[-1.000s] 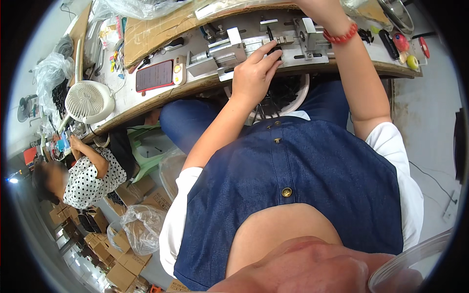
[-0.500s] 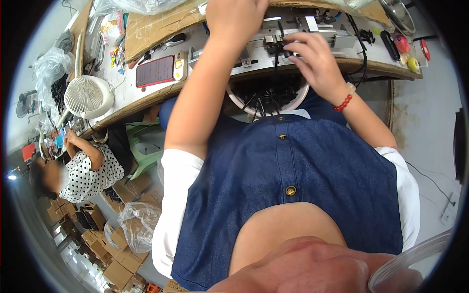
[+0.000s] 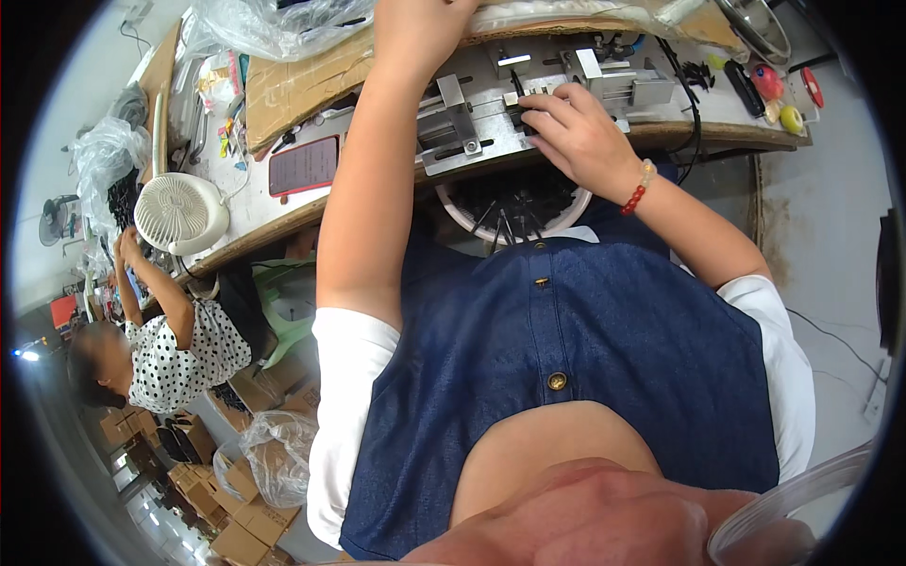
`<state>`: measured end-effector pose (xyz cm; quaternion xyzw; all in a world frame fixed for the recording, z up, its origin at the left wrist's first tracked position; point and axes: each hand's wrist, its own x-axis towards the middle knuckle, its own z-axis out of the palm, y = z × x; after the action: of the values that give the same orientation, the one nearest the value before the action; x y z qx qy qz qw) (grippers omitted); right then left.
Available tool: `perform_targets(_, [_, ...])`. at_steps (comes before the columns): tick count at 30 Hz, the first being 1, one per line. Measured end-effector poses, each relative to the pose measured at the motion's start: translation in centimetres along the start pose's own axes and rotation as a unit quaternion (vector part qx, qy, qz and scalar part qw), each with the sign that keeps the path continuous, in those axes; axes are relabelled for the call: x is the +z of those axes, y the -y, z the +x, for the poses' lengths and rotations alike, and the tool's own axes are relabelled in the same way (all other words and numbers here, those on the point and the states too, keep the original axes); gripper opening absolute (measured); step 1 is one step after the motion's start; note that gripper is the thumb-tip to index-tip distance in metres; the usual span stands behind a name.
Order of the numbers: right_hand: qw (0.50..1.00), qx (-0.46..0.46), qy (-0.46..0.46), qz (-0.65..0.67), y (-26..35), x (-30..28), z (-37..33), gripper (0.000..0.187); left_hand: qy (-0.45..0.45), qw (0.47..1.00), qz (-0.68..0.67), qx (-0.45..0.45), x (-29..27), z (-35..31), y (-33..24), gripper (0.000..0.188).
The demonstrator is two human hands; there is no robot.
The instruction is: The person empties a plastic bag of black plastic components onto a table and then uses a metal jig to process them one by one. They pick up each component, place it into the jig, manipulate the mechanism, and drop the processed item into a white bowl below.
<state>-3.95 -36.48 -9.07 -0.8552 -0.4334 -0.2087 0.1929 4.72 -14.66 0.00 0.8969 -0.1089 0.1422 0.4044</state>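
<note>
My right hand (image 3: 580,132), with a red and clear bead bracelet at the wrist, rests at a metal fixture (image 3: 486,127) on the bench. Its bent fingers close at a slim black part (image 3: 517,85) in the middle of the fixture; the fingertips partly hide it. Up at the top edge, beyond the fixture's left end, my left hand (image 3: 420,28) reaches over the cardboard. Most of its fingers lie outside the picture, so whatever they touch is hidden. Below the bench edge, a pale round basket (image 3: 453,209) holds several thin black parts.
On the bench to the left lie a phone (image 3: 302,168) and a white fan (image 3: 179,212). Cardboard (image 3: 311,90) and clear plastic (image 3: 274,33) cover the back. A black cable (image 3: 694,104) hangs at the right. Further left, a co-worker (image 3: 189,349) sits at the bench.
My left hand has shifted left and further up toward the top edge. My right hand has moved slightly left and down onto the fixture, its fingers lower over it. The co-worker's arms are raised more.
</note>
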Motion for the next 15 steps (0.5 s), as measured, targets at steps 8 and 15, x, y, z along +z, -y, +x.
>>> perform_targets(8, [0.981,0.022,-0.189,-0.025,-9.3,-3.5,12.9,0.016,-0.092,0.950,-0.297,-0.039,-1.9,-3.8,3.2,0.023])
perform_targets(15, [0.994,-0.101,-0.011,-0.048,-13.9,-1.9,16.7,0.013,-0.027,0.990,-0.118,0.066,1.5,-13.0,0.0,0.023])
